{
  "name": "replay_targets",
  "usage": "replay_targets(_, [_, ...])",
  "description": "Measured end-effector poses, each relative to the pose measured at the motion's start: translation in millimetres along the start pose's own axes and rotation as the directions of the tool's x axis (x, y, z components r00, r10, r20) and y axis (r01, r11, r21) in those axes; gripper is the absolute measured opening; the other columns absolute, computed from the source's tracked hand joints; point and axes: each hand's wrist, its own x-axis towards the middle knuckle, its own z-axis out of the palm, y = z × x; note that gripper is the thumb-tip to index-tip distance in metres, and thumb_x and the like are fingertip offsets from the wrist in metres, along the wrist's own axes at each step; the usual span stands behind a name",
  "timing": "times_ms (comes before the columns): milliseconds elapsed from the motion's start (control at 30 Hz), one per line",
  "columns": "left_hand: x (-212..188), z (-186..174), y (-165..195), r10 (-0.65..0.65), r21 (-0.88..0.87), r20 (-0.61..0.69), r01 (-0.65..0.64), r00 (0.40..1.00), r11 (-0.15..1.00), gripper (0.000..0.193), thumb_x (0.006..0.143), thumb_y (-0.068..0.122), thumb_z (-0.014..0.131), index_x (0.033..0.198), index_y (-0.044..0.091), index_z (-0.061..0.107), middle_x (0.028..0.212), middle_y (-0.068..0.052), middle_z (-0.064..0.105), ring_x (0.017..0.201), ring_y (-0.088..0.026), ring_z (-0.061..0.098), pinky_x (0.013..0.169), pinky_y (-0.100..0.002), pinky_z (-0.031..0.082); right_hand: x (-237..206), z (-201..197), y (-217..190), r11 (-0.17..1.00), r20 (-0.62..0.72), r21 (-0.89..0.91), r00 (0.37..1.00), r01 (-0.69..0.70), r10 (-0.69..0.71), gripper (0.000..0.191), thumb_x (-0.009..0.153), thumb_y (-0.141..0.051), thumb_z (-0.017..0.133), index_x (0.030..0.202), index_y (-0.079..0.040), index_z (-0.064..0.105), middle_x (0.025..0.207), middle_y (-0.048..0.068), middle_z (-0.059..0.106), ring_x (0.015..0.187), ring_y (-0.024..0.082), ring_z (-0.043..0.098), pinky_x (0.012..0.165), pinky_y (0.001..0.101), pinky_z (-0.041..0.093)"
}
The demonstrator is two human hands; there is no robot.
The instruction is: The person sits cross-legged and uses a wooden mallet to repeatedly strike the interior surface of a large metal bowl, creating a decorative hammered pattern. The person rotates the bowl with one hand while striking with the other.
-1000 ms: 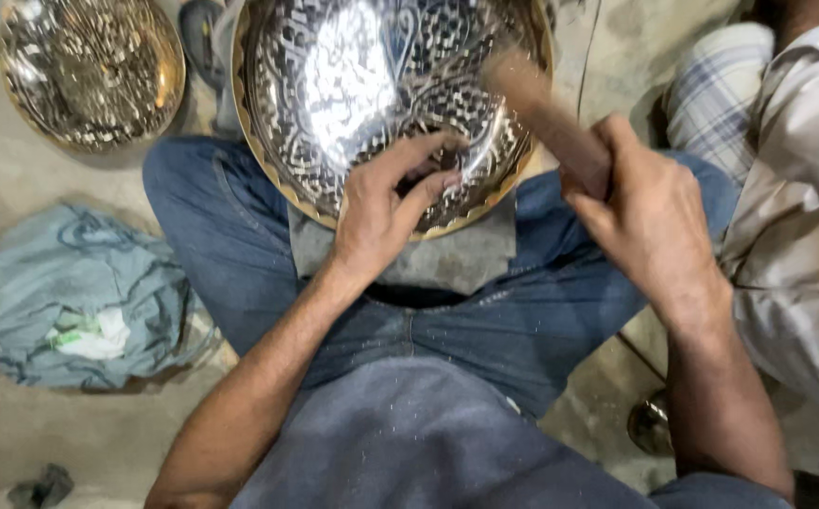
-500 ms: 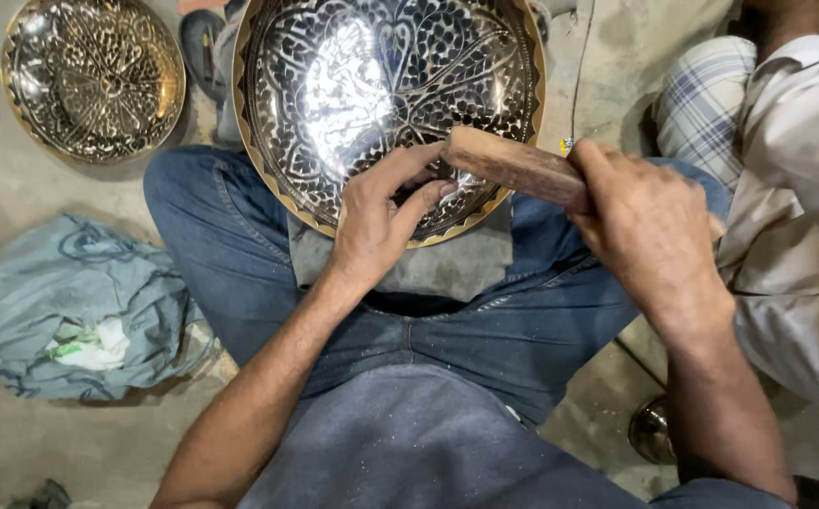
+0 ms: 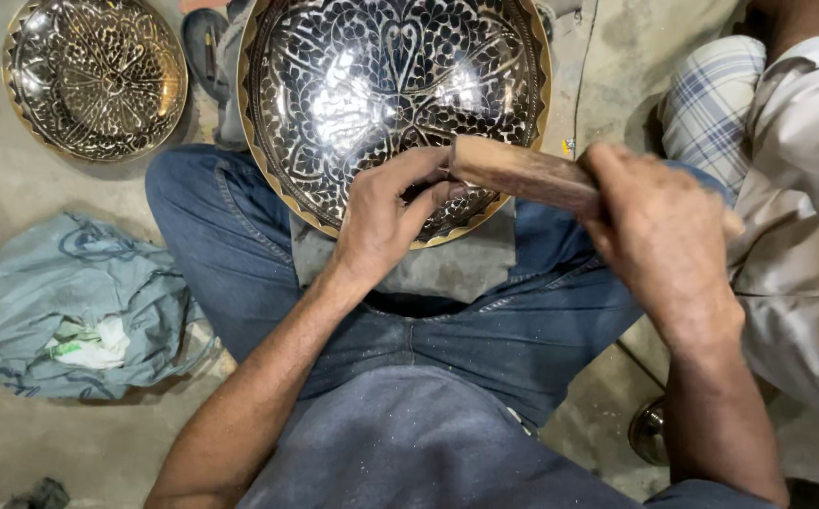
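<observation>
On the lap of the seated person, a large engraved metal bowl (image 3: 372,94) is lying tilted up toward the camera, its near edge resting on a grey pad (image 3: 447,269) spread over the jeans. The bowl is holding nothing; its inside is showing a dense leaf and flower pattern in dark and bright metal, with a brass-coloured scalloped rim. The left hand (image 3: 386,221) is pressing on the bowl's lower inside, its fingers curled shut around something small; the hand is hiding that thing, so I cannot tell what it is. The right hand (image 3: 659,231) is gripping a wooden mallet (image 3: 523,174) in a closed fist around the handle end, and the mallet's far end is sitting right at the left hand's fingertips, over the bowl's lower part.

To the left on the concrete floor, a smaller engraved dish (image 3: 94,75) is lying flat, also holding nothing. Nearer the camera, a crumpled blue plastic bag (image 3: 80,302) is lying open with some white and green material showing inside. At the right edge, another person in a light shirt (image 3: 805,207) and checked cloth is sitting close beside.
</observation>
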Motion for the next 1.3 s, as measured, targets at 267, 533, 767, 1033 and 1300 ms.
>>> replay_targets(267, [3.5,-0.3,-2.7,-0.078,-0.034,0.075,0.081,0.994,0.996,0.035,0.096,0.020,0.076,0.128,0.006,0.070,0.121,-0.011,0.077,0.100,-0.019,0.078,0.088,-0.031,0.064,4.8,-1.5,2.5,0.946,-0.026,0.308,0.993,-0.102,0.115,0.035,0.088,-0.007,0.078,0.112,-0.003,0.053,0.094,0.017,0.068,0.088,0.036,0.071,0.076,0.0469,0.055])
replay_targets(533, [4.5,-4.2,1.1,-0.087,0.013,0.069,0.087,0.994,0.996,0.038,0.096,0.022,0.076,0.129,0.005,0.068,0.119,-0.011,0.077,0.097,-0.020,0.077,0.082,-0.033,0.062,-0.1,-3.6,-3.9,0.975,-0.004,0.184,0.992,-0.123,0.126,0.039,0.087,-0.014,0.081,0.112,-0.003,0.053,0.094,0.018,0.067,0.086,0.037,0.068,0.075,0.0488,0.052])
replay_targets(767, [7.9,-5.4,-0.4,-0.069,-0.068,0.155,0.080,0.985,0.994,0.029,0.098,0.021,0.075,0.126,0.012,0.072,0.122,-0.006,0.076,0.103,-0.019,0.077,0.089,-0.032,0.064,-13.8,-1.7,-10.8,0.921,-0.029,0.325,0.971,-0.216,0.238,0.047,0.082,-0.004,0.082,0.121,-0.001,0.056,0.102,0.021,0.068,0.098,0.043,0.068,0.081,0.0493,0.052])
replay_targets(1033, [23.3,-11.4,-11.4,0.074,-0.128,0.280,-0.039,0.957,0.991,0.032,0.097,0.021,0.074,0.128,0.012,0.071,0.119,-0.006,0.076,0.104,-0.018,0.076,0.093,-0.033,0.064,-38.8,6.1,-37.9,0.820,-0.078,0.533,0.954,-0.206,0.290,0.062,0.076,-0.001,0.081,0.134,-0.003,0.059,0.116,0.021,0.070,0.106,0.039,0.071,0.084,0.0435,0.055])
replay_targets(1300, [22.5,-11.9,-13.3,0.170,-0.046,0.229,-0.164,0.958,0.985,0.033,0.099,0.023,0.074,0.129,0.009,0.069,0.124,-0.010,0.075,0.112,-0.022,0.075,0.098,-0.036,0.061,-44.5,17.8,-37.8,0.811,0.013,0.465,0.919,-0.355,0.394,0.061,0.075,-0.003,0.083,0.131,-0.007,0.060,0.109,0.019,0.073,0.096,0.038,0.071,0.076,0.0439,0.055])
